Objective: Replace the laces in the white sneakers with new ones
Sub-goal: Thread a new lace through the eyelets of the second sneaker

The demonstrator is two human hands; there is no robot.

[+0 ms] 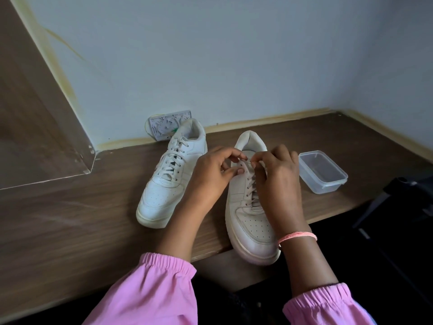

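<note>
Two white sneakers stand on a wooden table point(70, 207), toes toward me. The left sneaker point(164, 191) is fully laced and untouched. The right sneaker point(248, 221) has its toe over the table's front edge. Both hands work at the top of its lacing. My left hand point(210, 174) pinches the lace point(249, 184) near the top eyelets between thumb and fingers. My right hand point(278, 174) pinches the same lace from the other side, fingers curled. The lace ends are hidden under my fingers.
A clear plastic container point(323, 172), with nothing visible inside, sits right of the right sneaker. A white patterned object point(164, 124) leans against the wall behind the left sneaker. A dark stand point(398, 202) is at the right edge. A wooden panel point(35, 125) bounds the left.
</note>
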